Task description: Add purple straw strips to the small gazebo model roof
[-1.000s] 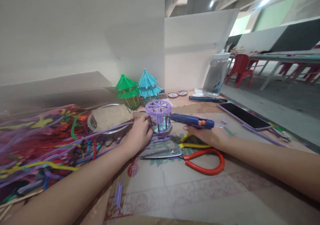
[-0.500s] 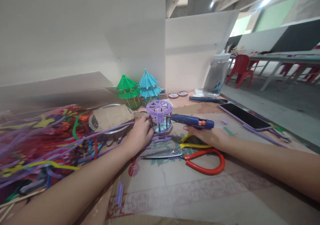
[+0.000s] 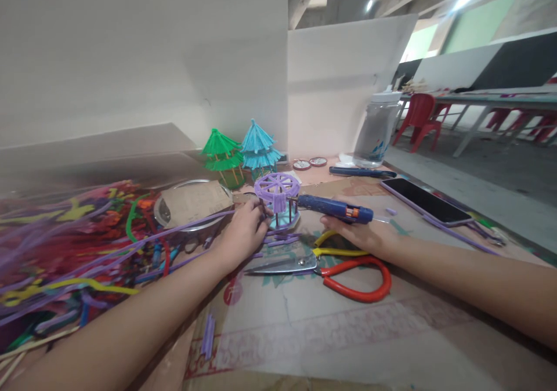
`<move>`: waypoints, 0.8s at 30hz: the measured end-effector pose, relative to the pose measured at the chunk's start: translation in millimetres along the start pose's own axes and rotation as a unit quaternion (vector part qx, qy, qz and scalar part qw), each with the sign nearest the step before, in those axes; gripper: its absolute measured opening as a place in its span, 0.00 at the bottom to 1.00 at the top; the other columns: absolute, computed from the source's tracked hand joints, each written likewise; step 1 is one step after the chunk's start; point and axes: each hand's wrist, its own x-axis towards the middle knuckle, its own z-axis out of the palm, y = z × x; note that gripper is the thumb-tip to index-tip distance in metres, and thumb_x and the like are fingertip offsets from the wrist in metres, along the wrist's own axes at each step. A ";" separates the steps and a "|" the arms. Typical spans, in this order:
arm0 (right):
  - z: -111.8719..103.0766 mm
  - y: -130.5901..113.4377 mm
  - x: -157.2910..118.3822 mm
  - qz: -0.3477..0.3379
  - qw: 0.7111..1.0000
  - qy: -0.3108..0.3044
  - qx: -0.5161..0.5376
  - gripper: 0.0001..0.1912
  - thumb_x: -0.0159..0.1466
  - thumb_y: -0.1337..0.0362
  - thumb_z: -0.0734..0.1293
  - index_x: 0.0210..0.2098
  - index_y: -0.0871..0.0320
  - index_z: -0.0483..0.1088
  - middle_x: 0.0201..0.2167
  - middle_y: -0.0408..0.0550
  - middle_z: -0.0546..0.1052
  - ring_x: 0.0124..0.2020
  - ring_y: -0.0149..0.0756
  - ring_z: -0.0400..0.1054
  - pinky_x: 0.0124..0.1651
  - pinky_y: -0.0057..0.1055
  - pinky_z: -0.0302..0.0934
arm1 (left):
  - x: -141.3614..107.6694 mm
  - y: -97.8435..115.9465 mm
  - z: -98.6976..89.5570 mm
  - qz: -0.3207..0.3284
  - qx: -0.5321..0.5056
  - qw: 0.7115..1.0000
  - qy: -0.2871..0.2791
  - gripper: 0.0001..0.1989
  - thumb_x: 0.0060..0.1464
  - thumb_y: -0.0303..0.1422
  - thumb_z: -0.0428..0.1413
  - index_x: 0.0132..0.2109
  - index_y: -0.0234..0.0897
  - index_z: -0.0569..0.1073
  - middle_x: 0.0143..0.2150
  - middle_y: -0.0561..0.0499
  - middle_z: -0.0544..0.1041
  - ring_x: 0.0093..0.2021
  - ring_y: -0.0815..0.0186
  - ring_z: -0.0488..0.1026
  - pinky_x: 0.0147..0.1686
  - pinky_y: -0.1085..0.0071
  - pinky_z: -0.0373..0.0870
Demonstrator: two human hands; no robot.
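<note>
Purple pavilion model (image 3: 277, 189) stands upright at the centre of the frame. Its lower left side is covered by the left hand (image 3: 249, 225), and the nozzle of the blue glue gun (image 3: 333, 207) overlaps its right edge; contact there cannot be confirmed. Gun grip and trigger are hidden behind the right hand (image 3: 363, 234). Strips in the pile (image 3: 91, 237) at left are blurred.

Model construction: flat spoked ring on top, dark thin posts, pale blue base. Scissors (image 3: 304, 262), lower centre, have metal blades and coated handles, one yellow, one red.

Left hand: back upward, fingers curled at the model; fingertips obscured, grip cannot be determined. Right hand: closed around the gun grip, low, forearm entering from the right edge.
</note>
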 end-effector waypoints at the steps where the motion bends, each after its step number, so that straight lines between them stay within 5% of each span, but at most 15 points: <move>1: 0.2 0.8 0.1 -0.004 1.000 0.000 -0.009 0.14 0.59 0.49 0.67 0.28 0.51 0.67 0.26 0.45 0.72 0.32 0.44 0.69 0.38 0.44 0.70 | 0.1 0.0 0.1 -0.001 0.001 1.000 0.000 0.09 0.61 0.31 0.50 0.43 0.33 0.74 0.47 0.41 0.70 0.48 0.55 0.71 0.52 0.56 0.68; 17: -7.0 -0.8 -0.9 -0.077 0.989 -0.029 -0.126 0.12 0.59 0.55 0.66 0.25 0.53 0.63 0.21 0.42 0.68 0.24 0.35 0.64 0.28 0.32 0.60 | -0.2 -0.9 0.5 -0.003 -0.027 1.000 0.003 0.08 0.60 0.30 0.50 0.42 0.34 0.74 0.48 0.42 0.70 0.48 0.56 0.71 0.52 0.57 0.68; 24: -20.3 1.3 22.6 -0.029 0.998 0.049 0.029 0.18 0.66 0.48 0.60 0.35 0.56 0.69 0.33 0.48 0.77 0.35 0.38 0.71 0.41 0.35 0.66 | -0.8 4.1 -2.4 -0.013 -0.024 1.000 0.003 0.08 0.61 0.30 0.50 0.40 0.35 0.74 0.47 0.43 0.71 0.47 0.57 0.71 0.51 0.59 0.69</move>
